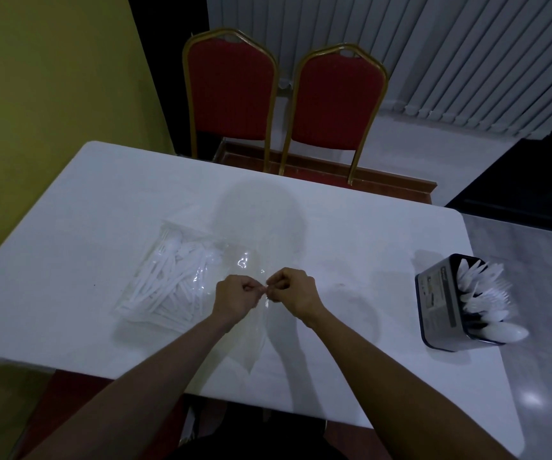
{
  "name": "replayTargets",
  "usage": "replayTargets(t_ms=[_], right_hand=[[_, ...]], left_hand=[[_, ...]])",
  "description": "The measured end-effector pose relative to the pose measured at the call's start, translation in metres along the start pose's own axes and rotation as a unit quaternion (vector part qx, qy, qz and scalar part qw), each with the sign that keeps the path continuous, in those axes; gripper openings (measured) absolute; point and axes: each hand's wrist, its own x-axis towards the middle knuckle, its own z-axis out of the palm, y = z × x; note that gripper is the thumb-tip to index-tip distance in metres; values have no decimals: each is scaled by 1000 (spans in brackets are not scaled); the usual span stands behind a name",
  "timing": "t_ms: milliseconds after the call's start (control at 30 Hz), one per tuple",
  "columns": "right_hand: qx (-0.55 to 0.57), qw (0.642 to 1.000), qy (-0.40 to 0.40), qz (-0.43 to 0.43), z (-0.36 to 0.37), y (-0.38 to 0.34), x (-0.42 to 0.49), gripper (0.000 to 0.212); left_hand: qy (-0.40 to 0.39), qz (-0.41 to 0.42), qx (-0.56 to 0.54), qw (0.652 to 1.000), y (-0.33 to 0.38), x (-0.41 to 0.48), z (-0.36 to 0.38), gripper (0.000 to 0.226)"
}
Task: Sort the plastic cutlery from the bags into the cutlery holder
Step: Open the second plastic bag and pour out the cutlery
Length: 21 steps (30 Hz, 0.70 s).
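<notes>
cutlery holder (438, 303) label, print too blurred

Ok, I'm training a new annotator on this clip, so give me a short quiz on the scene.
1. True or false: the black box-shaped cutlery holder already contains white plastic cutlery.
2. What do the left hand and right hand both pinch? A) a loose fork B) the clear plastic bag C) the holder
3. Fill in: the full clear bag of white cutlery lies to the person's ____.
Key: 1 true; 2 B; 3 left.
</notes>
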Motion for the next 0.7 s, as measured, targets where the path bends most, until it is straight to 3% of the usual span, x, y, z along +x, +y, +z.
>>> replayTargets(t_ms=[200, 267, 400, 567, 700], right_hand=[[18, 992, -73, 101, -5, 1, -5, 17], [28, 992, -63, 107, -3, 0, -6, 13], [61, 990, -37, 118, -1, -2, -7, 9], [37, 991, -58, 117, -2, -5, -6, 13], [20, 994, -54, 92, -1, -4, -6, 10]], left_hand=[[6, -95, -154, 983, 0, -3, 0, 16], [-26, -121, -143, 982, -3, -3, 0, 20], [-75, -129, -111, 982, -5, -5, -4, 6], [-37, -100, -102, 989, -3, -9, -2, 5], [-27, -59, -28, 998, -3, -9, 2, 11]])
